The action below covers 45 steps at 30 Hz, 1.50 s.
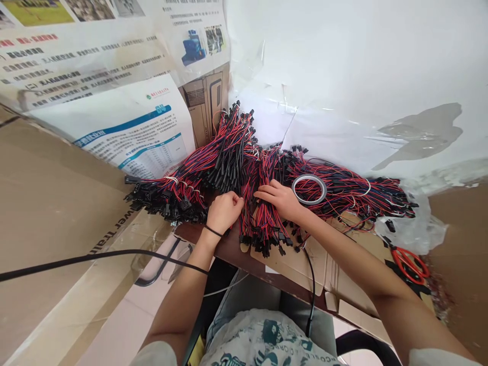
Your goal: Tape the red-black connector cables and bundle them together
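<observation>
A middle bundle of red and dark connector wires (pixel 266 216) hangs over the table's front edge, black plugs at its lower end. My right hand (pixel 281 199) lies across this bundle from the right, fingers curled over the wires and thumb hidden. Just left of it, my left hand (pixel 224 212) is closed with fingertips pinched together; whatever is in them is too small to make out. Beside my left hand spreads a tied wire bundle (pixel 179 175) with black plugs. A roll of tape (pixel 309 176) rests on the wires right of my right hand.
More tied wires (pixel 351 188) lie along the back right. Red-handled scissors (pixel 409 264) and a clear plastic bag (pixel 415 229) are at the right. Cardboard (pixel 354 254) covers part of the dark table (pixel 236 250). A black cable (pixel 114 254) crosses at left.
</observation>
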Each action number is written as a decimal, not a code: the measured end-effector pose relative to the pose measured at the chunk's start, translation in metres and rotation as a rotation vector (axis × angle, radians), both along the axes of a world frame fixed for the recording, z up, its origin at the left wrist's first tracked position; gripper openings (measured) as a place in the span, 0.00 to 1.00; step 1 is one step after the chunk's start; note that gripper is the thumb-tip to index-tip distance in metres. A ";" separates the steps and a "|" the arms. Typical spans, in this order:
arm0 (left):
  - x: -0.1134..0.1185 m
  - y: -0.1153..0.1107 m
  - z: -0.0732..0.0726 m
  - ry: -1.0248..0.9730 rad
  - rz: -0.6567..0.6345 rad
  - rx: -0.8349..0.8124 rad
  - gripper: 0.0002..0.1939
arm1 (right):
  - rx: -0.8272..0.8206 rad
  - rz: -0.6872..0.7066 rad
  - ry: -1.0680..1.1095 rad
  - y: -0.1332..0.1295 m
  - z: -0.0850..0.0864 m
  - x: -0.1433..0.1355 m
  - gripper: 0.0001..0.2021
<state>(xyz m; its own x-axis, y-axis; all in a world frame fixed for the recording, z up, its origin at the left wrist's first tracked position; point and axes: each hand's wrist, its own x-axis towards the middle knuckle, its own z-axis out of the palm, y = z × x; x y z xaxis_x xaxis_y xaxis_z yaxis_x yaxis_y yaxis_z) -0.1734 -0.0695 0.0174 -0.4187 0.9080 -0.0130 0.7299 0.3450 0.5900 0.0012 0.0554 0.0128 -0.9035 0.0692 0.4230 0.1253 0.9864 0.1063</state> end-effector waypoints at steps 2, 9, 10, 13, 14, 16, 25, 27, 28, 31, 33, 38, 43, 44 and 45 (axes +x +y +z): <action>-0.001 0.000 0.001 0.003 0.001 0.004 0.12 | 0.002 0.001 0.002 0.000 0.000 0.000 0.17; -0.007 0.002 0.004 -0.270 -0.088 0.053 0.12 | -0.013 -0.014 -0.008 -0.001 0.000 -0.001 0.18; -0.008 0.002 0.003 -0.314 -0.091 0.060 0.13 | -0.014 -0.015 -0.009 -0.001 0.000 -0.001 0.18; -0.008 0.002 0.000 -0.490 -0.115 0.108 0.14 | -0.016 -0.027 -0.011 -0.002 0.000 -0.001 0.19; -0.005 0.002 0.000 -0.556 -0.128 0.128 0.14 | -0.017 -0.033 -0.013 -0.003 0.000 -0.001 0.20; 0.002 0.002 0.000 -0.656 -0.156 0.168 0.13 | -0.024 -0.045 -0.017 -0.004 0.000 -0.003 0.21; 0.013 -0.006 -0.001 -0.140 -0.181 0.097 0.12 | -0.064 -0.065 0.148 -0.002 -0.012 0.005 0.14; 0.012 -0.007 -0.005 0.091 -0.114 -0.008 0.11 | -0.070 -0.070 0.172 -0.001 -0.013 0.008 0.13; 0.013 -0.007 -0.007 0.168 -0.098 -0.069 0.11 | -0.067 -0.076 0.171 -0.001 -0.013 0.008 0.13; 0.018 -0.005 -0.009 0.295 -0.072 -0.189 0.13 | -0.049 -0.095 0.140 -0.001 -0.011 0.009 0.14; 0.021 -0.004 -0.007 0.328 -0.060 -0.201 0.14 | -0.041 -0.106 0.117 -0.001 -0.010 0.009 0.14; 0.019 -0.003 -0.001 0.268 -0.051 -0.145 0.13 | -0.079 -0.113 0.082 -0.002 -0.007 0.009 0.14; 0.013 -0.002 0.001 0.132 -0.068 -0.037 0.13 | -0.151 -0.086 0.080 -0.002 -0.007 0.008 0.16; 0.013 -0.002 0.002 0.145 -0.055 -0.036 0.12 | -0.166 -0.084 0.083 -0.002 -0.007 0.008 0.16; 0.013 -0.003 0.003 0.171 -0.037 -0.043 0.12 | -0.177 -0.081 0.087 -0.002 -0.006 0.008 0.16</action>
